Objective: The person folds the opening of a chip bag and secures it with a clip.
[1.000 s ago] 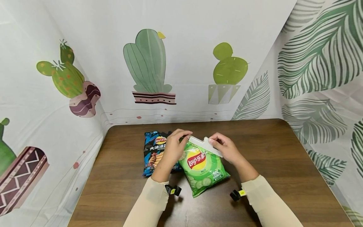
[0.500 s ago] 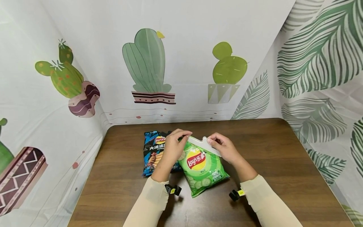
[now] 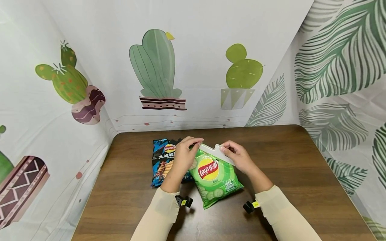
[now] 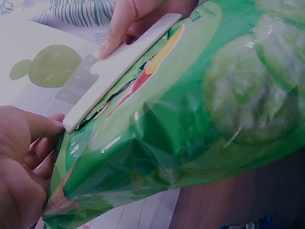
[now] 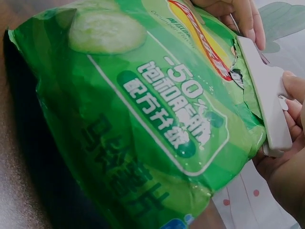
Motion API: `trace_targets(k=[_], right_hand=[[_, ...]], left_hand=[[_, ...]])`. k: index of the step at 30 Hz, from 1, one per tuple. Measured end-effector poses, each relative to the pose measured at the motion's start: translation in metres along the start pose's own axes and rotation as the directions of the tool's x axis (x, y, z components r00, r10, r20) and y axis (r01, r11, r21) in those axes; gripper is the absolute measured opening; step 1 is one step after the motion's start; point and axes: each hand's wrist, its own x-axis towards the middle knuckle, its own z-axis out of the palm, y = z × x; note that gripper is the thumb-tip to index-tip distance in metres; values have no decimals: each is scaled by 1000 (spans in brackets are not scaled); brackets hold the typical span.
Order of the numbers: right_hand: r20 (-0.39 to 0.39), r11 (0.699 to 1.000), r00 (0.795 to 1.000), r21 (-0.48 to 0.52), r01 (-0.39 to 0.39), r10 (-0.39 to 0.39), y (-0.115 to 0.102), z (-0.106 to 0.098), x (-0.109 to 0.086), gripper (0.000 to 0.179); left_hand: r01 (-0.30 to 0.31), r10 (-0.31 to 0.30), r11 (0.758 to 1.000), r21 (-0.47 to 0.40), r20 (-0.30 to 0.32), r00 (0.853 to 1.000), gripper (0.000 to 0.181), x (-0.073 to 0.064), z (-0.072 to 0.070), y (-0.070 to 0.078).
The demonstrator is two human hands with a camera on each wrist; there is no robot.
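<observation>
A green bag of chips (image 3: 215,180) stands tilted near the middle of the table, its torn top edge pressed in a long white bag clip (image 3: 212,151). My left hand (image 3: 184,155) pinches the bag's upper left corner, with its fingertips right at the end of the clip (image 4: 114,71). Thumb and curled fingers of my right hand (image 3: 239,157) grip the clip beside its raised tab, toward its other end. In the right wrist view, torn foil shows below the clip (image 5: 264,90).
A blue and black bag of chips (image 3: 163,162) lies on the wooden table (image 3: 286,167) at the left, partly behind my left hand and arm. A cloth printed with cacti and leaves (image 3: 199,67) hangs behind the table's back edge.
My right hand and the clip have shifted very slightly left. My left hand keeps its place at the bag's corner.
</observation>
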Motion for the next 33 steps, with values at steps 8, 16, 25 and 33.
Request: trace_targets(k=[8, 16, 25, 33], right_hand=[[6, 999, 999, 26, -37, 36, -3, 1, -1, 21], [-6, 998, 1000, 51, -30, 31, -1, 2, -3, 22], [-35, 998, 998, 55, -41, 43, 3, 2, -5, 22], [-81, 997, 995, 44, -59, 62, 5, 3, -7, 24]], left_hand=[[2, -2, 1000, -11, -3, 1000, 19, 1, 1, -1], [-18, 14, 997, -69, -58, 998, 21, 2, -2, -4], [48, -64, 991, -125, -132, 989, 22, -1, -8, -3], [72, -106, 982, -176, -191, 976, 25, -4, -10, -4]])
